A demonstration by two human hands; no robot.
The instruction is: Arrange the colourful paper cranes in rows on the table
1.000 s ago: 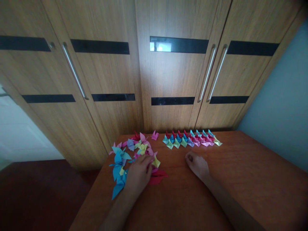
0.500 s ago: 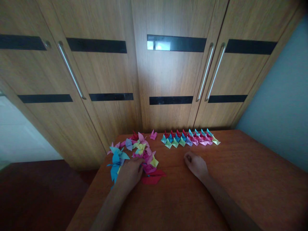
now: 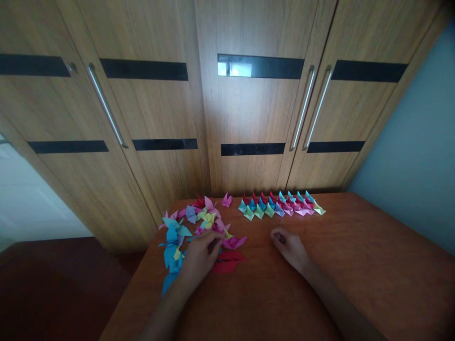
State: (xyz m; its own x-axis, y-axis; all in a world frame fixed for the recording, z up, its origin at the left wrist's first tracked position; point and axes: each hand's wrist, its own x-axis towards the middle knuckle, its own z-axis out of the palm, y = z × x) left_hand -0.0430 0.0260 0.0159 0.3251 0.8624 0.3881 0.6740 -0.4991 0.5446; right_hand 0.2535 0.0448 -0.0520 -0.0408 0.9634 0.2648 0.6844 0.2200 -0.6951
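Note:
My left hand (image 3: 201,255) is over the near side of a loose pile of folded paper cranes, thumb and fingers pinched at the end of a magenta paper crane (image 3: 234,242). Just below that crane a red paper crane (image 3: 229,263) lies flat, partly behind the hand. Blue cranes (image 3: 172,232) spread along the pile's left side, and a yellow crane (image 3: 208,219) sits among pink ones further back. My right hand (image 3: 289,246) rests on the table to the right, its fingers curled in with nothing visible in them.
Several small paper cranes in red, blue, green and pink stand in tight rows (image 3: 280,207) at the table's back. A lone pink crane (image 3: 226,200) stands left of them. Behind the wooden table (image 3: 270,303) rises a wardrobe (image 3: 249,118) with metal handles.
My left hand has moved slightly right, and the magenta crane at its fingertips has shifted right with it. Blue cranes beside the wrist are more exposed. My right hand has barely moved.

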